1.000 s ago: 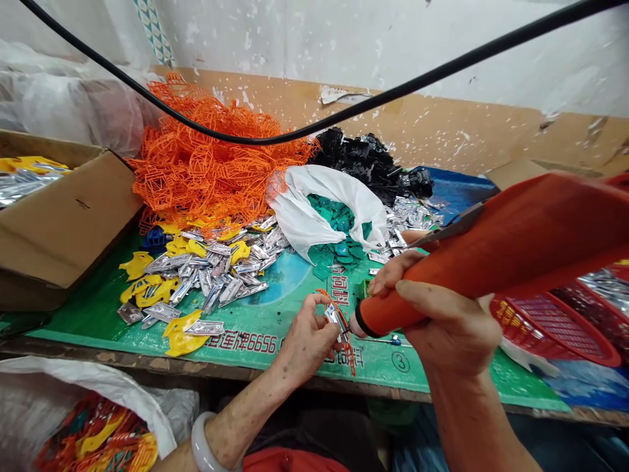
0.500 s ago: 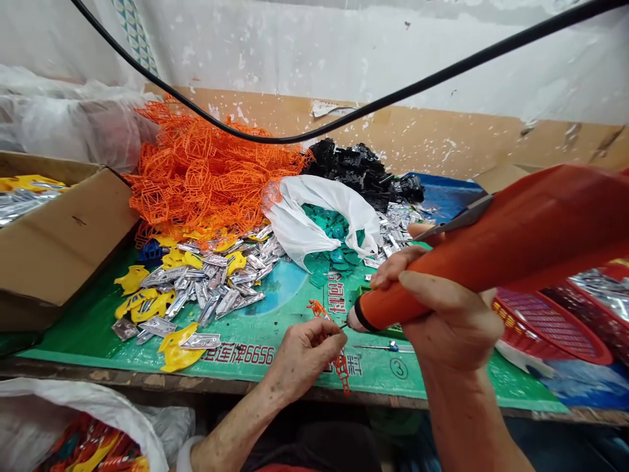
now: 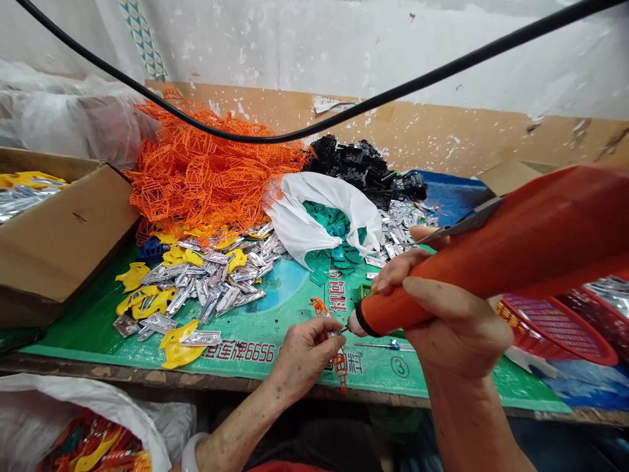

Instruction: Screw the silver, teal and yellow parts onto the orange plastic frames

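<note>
My right hand (image 3: 442,314) is wrapped round a large orange electric screwdriver (image 3: 491,255), a finger on its metal trigger lever. The tool's tip meets a small orange plastic frame (image 3: 334,341) with a silver metal piece on it. My left hand (image 3: 304,351) pinches that frame and holds it just above the green mat (image 3: 275,308), near the table's front edge. A thin loose driver bit (image 3: 378,345) lies on the mat just right of the frame.
A heap of orange plastic frames (image 3: 206,170) fills the back left. Silver metal plates and yellow parts (image 3: 206,282) are scattered in the middle. A white bag of teal pieces (image 3: 329,216), black parts (image 3: 363,164), a cardboard box (image 3: 54,229) and red baskets (image 3: 555,321) surround the work spot. A black cable (image 3: 314,131) hangs across.
My left hand has turned the orange frame over, fingers now on top of it, and the screwdriver tip has come down onto the piece.
</note>
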`<state>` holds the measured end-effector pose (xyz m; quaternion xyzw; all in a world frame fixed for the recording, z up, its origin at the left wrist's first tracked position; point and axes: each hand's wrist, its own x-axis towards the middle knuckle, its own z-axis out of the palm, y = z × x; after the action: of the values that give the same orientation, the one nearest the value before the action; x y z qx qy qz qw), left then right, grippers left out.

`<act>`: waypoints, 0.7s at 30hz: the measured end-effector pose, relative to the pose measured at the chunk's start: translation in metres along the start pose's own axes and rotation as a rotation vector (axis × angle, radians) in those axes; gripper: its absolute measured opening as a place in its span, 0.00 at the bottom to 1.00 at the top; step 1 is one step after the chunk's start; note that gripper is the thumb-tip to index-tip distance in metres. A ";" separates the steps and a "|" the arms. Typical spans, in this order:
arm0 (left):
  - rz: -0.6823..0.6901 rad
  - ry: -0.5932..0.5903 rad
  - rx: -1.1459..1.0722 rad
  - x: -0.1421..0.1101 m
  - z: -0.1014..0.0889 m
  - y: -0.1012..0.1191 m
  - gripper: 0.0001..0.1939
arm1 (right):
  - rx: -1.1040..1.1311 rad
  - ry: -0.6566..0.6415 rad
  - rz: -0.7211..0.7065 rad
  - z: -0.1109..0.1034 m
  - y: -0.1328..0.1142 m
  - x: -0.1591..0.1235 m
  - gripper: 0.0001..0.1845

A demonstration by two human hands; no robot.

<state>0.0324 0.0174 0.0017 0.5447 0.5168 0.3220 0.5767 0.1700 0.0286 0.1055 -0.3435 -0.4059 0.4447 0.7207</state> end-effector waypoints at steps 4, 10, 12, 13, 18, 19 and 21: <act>0.075 0.075 0.076 -0.001 0.000 -0.003 0.16 | -0.006 -0.011 -0.028 -0.001 0.002 0.001 0.17; 0.386 0.156 0.298 -0.002 0.001 -0.009 0.12 | -0.010 -0.019 -0.049 0.000 0.003 0.001 0.16; 0.404 0.180 0.322 -0.002 0.002 -0.010 0.11 | -0.014 -0.030 -0.056 0.000 0.003 0.001 0.15; 0.398 0.189 0.324 -0.002 0.002 -0.010 0.10 | -0.014 -0.037 -0.055 0.001 0.002 0.001 0.15; 0.315 0.159 0.265 -0.003 0.002 -0.008 0.10 | -0.005 -0.030 -0.051 0.000 0.002 0.000 0.14; 0.289 0.154 0.236 -0.003 0.002 -0.008 0.10 | -0.005 -0.034 -0.055 0.000 0.002 0.000 0.14; 0.235 0.143 0.175 -0.003 0.003 -0.007 0.10 | -0.008 -0.047 -0.063 -0.001 0.002 0.000 0.14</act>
<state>0.0328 0.0128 -0.0044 0.6252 0.5152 0.3789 0.4474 0.1697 0.0294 0.1035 -0.3231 -0.4351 0.4279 0.7233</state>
